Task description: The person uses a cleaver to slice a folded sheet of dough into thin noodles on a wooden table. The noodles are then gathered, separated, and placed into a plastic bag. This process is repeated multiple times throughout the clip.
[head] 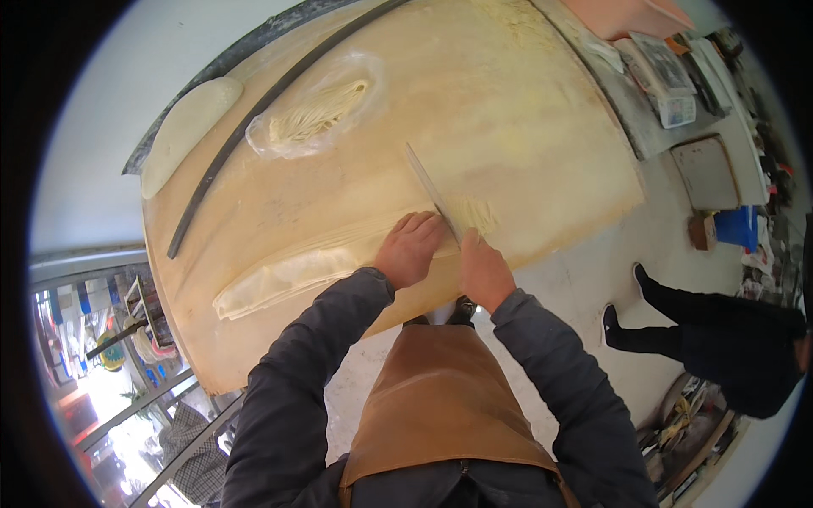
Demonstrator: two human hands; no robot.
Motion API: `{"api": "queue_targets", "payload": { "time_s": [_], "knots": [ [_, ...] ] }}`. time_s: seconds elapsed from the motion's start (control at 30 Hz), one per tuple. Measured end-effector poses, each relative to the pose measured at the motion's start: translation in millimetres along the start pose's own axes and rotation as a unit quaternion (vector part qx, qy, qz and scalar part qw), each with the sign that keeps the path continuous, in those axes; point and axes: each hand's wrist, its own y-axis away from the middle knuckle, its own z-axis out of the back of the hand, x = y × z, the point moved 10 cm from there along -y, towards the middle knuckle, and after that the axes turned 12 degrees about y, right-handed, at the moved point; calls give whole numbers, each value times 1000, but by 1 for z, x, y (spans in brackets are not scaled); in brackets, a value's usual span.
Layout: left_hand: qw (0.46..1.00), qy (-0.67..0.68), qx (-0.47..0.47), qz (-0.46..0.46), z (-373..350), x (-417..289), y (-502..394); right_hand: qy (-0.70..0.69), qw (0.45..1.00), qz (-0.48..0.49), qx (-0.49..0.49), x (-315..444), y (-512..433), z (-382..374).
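Note:
A long folded sheet of dough [305,276] lies across the near part of the wooden worktable. Its right end is under my left hand [413,244], which presses down with the fingers drawn together. My right hand [484,263] grips the handle of a long knife [424,176], whose blade points away from me and stands right beside my left fingertips. Just to the right of the blade lies a small pile of cut noodles [473,213]. The knife's handle is hidden inside my fist.
Beyond my hands, a bundle of noodles [317,114] sits on a clear plastic bag [279,146]. A long dark rod [209,181] lies at the far left, near a flat piece of dough [187,133]. Another person [711,336] stands to the right, near a blue container [737,227].

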Motion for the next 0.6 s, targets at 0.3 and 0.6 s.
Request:
{"api": "queue_targets", "payload": {
  "time_s": [0.3,0.6],
  "knots": [
    [999,13,-32,-8,3,8,1,-15,990,79,-118,14,17,24],
    [1000,0,-23,3,5,3,3,-17,999,21,20,-2,48,39]
  ]
}}
